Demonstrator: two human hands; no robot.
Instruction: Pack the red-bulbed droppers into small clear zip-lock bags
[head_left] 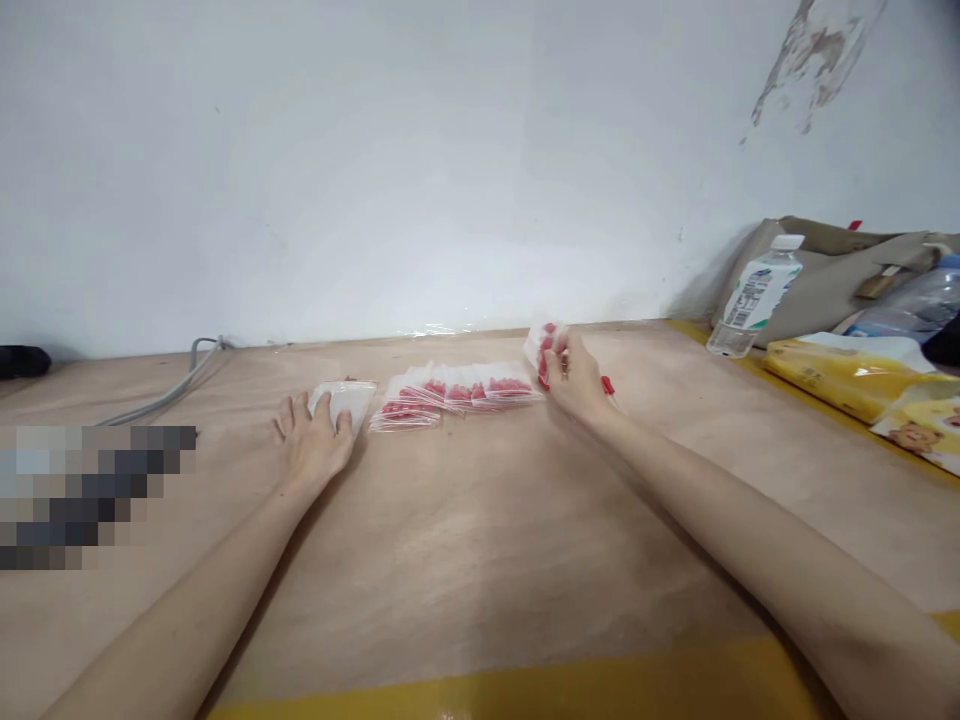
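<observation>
Head: right hand [577,383] pinches red-filled packet [543,350], left hand [313,438] spread on white packet [354,397]

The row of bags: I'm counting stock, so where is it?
In the head view, the row of bags lies mid-picture, in front of the wall, right of the left hand and left of the right hand.
</observation>
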